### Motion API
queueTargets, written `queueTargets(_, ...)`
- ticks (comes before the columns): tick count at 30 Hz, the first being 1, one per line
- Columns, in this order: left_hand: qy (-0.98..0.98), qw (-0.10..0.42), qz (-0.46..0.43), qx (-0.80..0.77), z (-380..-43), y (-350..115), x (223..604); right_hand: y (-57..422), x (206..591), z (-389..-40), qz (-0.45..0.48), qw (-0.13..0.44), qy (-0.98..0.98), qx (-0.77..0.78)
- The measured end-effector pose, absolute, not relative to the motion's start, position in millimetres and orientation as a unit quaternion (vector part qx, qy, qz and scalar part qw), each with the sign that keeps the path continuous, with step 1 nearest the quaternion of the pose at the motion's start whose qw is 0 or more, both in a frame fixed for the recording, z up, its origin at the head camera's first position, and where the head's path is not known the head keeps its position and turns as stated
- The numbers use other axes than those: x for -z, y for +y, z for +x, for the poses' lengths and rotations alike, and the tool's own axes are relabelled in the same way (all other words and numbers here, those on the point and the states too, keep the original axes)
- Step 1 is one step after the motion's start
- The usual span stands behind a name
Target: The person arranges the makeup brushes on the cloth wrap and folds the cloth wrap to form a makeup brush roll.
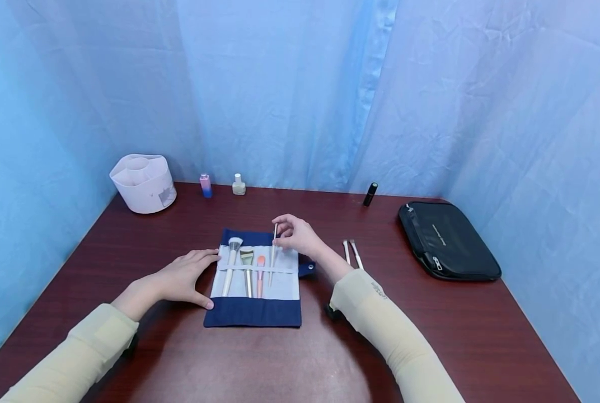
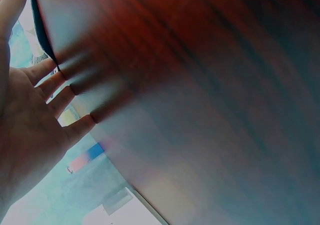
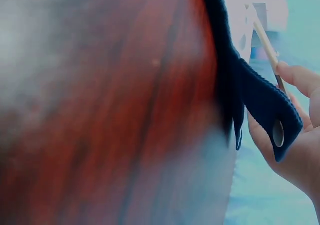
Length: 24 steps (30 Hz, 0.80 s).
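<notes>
A navy and white fabric brush roll (image 1: pixel 252 312) lies unfolded on the table. In it, side by side, are a white-handled makeup brush (image 1: pixel 229 268), a brush with a gold-green handle (image 1: pixel 248 274) and a pink brush (image 1: pixel 260 277). My right hand (image 1: pixel 299 238) pinches the upper part of a slim makeup brush (image 1: pixel 273 260), tilted over the roll's right side with its lower end at the light band. Along the roll's left edge rests my left hand (image 1: pixel 185 277), fingers extended and thumb spread. The snap strap (image 3: pixel 272 110) sticks out beside the right hand in the right wrist view.
Two more brushes (image 1: pixel 356 256) lie right of the roll, partly behind the right forearm. A black zip case (image 1: pixel 451 240) sits at the right. Toward the back stand a white organizer (image 1: pixel 146 193), a pink-blue bottle (image 1: pixel 206 186), a nail polish bottle (image 1: pixel 238 186) and a black tube (image 1: pixel 370 195).
</notes>
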<state>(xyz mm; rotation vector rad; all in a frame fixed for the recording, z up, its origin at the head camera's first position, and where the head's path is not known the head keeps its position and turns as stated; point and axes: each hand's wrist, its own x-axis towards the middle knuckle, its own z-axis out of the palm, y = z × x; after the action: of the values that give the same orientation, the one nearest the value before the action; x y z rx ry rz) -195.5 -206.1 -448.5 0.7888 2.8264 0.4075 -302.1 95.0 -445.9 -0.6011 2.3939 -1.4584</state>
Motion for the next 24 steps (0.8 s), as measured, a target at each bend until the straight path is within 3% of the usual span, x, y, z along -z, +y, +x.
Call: queueTargets(24, 0.951, 0.095, 0.26, -0.136, -195.1, -206.5, 448.9, 99.5, 447.7, -293.6, -0.331, 0.235, 0.837, 0.366)
